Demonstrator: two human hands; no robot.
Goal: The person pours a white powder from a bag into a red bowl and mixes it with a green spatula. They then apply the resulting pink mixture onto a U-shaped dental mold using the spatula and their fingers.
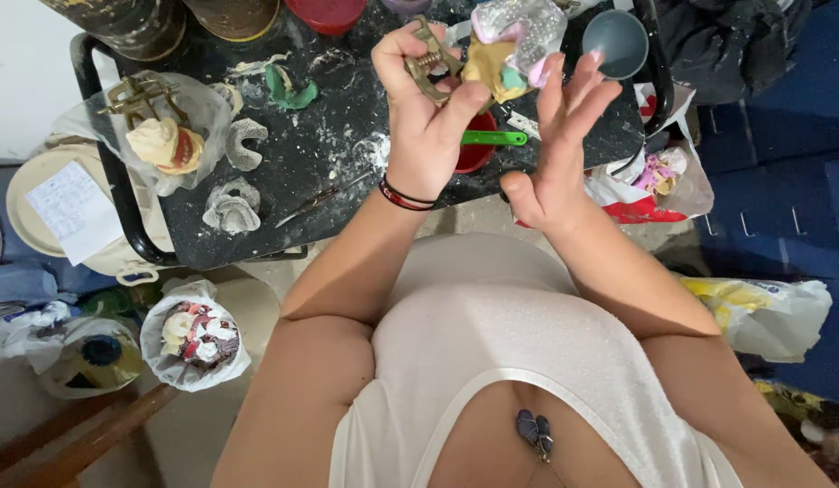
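A black speckled table [329,154] bears two grey plaster casts [231,210], a green-handled red cup [478,149] and a bagged dental model [162,136] (brass frame attached), above a floor-level scrap bag [195,334].

Bright, even overhead light; soft shadows. Glare on white top [492,334]. Wide-angle bowing at edges. Slight blur on raised right hand [555,136].

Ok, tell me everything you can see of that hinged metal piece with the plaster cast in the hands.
The articulator is a brass-coloured metal hinge frame with a coil spring, dull and plaster-smeared. It carries a yellowish plaster cast partly wrapped in clear crinkled plastic with pink and teal bits. The left hand grips it by the frame, held up above the black table; the right hand is open, fingertips against the wrapped cast.
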